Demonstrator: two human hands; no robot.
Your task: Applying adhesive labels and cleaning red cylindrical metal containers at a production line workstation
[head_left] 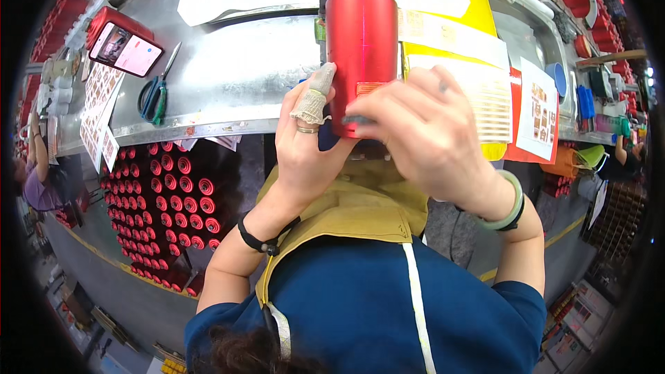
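Observation:
A glossy red metal cylinder, like a fire extinguisher body, lies on the bench with its narrow neck pointing away from me. My left hand grips the near left side of it, the thumb at the near end. Grey-white wrapping covers one finger, and a ring sits below it. My right hand is closed over the near right part, blurred at the fingertips. Between those fingertips shows a small dark grey-green piece, pressed to the red surface; its kind is unclear. Just above it is an orange-red label, partly hidden by the fingers.
On the metal bench to the left are scissors, a phone and printed sheets. Strips of labels lie right, beside a red folder. Red cylinders are stacked below left. Other people stand at both sides.

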